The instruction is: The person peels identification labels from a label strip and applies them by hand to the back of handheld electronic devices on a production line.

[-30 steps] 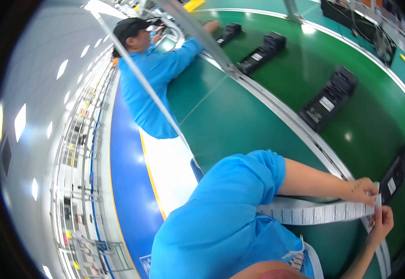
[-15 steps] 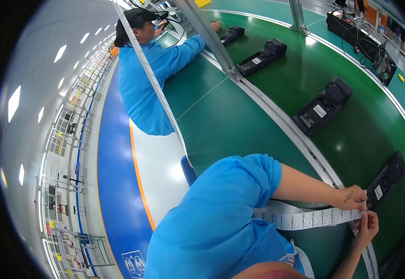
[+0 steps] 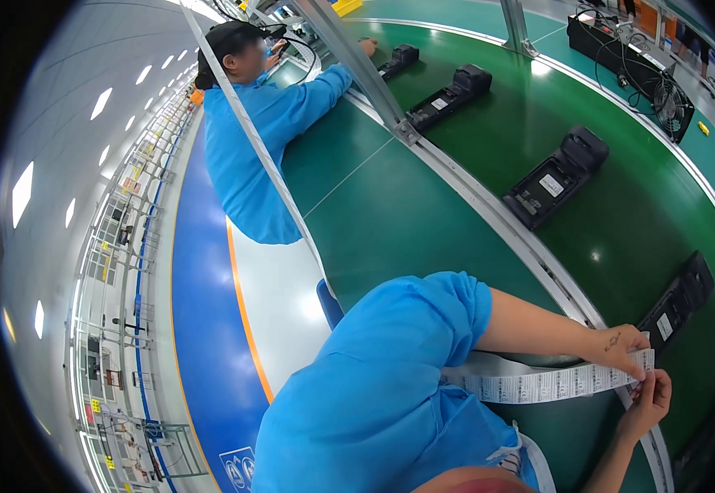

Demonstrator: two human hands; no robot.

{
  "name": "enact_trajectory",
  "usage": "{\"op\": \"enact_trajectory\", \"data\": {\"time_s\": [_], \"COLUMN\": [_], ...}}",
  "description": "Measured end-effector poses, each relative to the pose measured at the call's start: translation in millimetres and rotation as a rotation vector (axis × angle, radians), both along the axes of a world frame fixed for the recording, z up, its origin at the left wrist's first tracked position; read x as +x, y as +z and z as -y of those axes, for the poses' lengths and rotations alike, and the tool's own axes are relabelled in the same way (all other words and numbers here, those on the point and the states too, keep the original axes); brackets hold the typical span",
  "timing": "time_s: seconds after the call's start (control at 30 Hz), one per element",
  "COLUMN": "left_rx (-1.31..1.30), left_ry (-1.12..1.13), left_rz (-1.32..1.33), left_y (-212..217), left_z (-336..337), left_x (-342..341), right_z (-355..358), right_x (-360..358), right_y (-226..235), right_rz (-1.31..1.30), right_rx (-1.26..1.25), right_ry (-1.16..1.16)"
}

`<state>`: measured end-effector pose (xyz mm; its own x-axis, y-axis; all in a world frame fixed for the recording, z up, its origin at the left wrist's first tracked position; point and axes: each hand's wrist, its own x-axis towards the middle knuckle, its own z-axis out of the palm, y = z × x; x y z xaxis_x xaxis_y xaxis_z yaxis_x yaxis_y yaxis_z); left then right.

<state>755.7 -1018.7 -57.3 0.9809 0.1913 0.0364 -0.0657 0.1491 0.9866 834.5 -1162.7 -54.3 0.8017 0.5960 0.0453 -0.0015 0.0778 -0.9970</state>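
Observation:
A long white strip of printed labels (image 3: 550, 386) stretches from beside my blue sleeve (image 3: 390, 353) to the conveyor's near rail. My left hand (image 3: 618, 348) grips the strip close to its end, fingers closed over it. Just below, my right hand (image 3: 650, 403) pinches at the same end with thumb and fingertips. Whether a single label is peeled off there is too small to tell. The nearest black handheld device (image 3: 676, 306) lies on the green belt right beyond my hands, a white label on its back.
More black devices lie along the green belt (image 3: 612, 246), one at the middle (image 3: 556, 177) and others (image 3: 449, 99) farther off. A metal post (image 3: 353, 70) stands at the near rail. A co-worker in blue (image 3: 250, 156) reaches over the belt. A black fan unit (image 3: 632, 74) sits beyond.
The strip's end now shows more beyond my left fingers, and my two hands' fingertips have shifted slightly around it. The devices appear a little farther up and left in the view.

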Motion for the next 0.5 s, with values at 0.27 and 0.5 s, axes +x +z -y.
{"op": "enact_trajectory", "data": {"time_s": [0.27,0.5], "left_rx": [0.045,-0.324], "left_ry": [-0.106,-0.203], "left_rz": [0.014,-0.015], "left_y": [-2,0], "left_z": [0,7], "left_x": [3,7], "right_z": [7,26], "right_x": [18,67], "right_y": [-18,-23], "right_rz": [0.163,0.222], "right_rx": [-0.168,0.002], "right_ry": [-0.228,-0.408]}}
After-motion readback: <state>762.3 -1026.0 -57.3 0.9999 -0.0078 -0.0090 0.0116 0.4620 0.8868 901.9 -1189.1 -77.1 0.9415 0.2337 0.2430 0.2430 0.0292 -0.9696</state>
